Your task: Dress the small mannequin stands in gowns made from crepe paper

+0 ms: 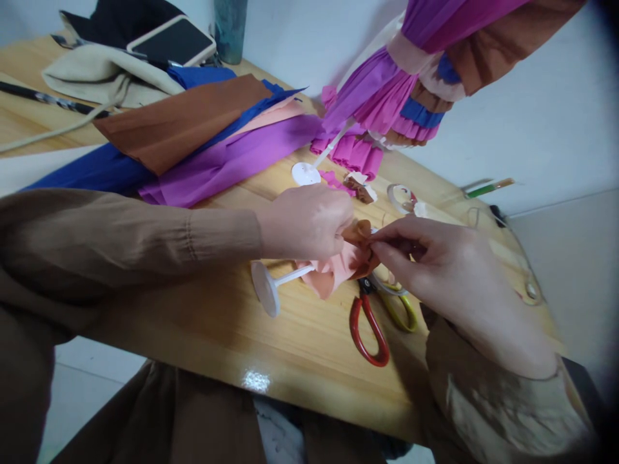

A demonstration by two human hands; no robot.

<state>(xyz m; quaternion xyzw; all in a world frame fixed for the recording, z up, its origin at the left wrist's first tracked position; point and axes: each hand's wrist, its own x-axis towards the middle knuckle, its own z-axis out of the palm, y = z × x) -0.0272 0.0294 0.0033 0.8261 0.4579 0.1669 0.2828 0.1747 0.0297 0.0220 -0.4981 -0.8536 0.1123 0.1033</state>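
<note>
Two bare hands in brown sleeves work over a wooden counter [203,328], seen from above. Between them, just above the counter, is a crinkled paper bunch [333,270], peach with brown edges. The left hand [309,219] is curled into a fist over its upper side, seemingly closed on it, though most of those fingers are hidden. The right hand [447,267] has thumb and forefinger pressed together, pinching the bunch's brown end.

A white stand [265,288] pokes out beneath the left hand, its stem running under the paper and its round base tilted; whether the stem is gripped too, I cannot tell. Scissors [370,328] with a red handle lie in front of the right hand. Behind the hands are scraps [360,187] and a roll of tape [401,198]. To the left, brown, blue and purple sheets [188,122] overlap; at upper right, a large ruffled piece [411,71] hangs over the counter.

The thin paper could tear if the right hand tugs too hard. If the left fist loosens, the folds may spring open; squeezed too tightly, they may crush. The tilted base could swing round if the stem lacks support.
</note>
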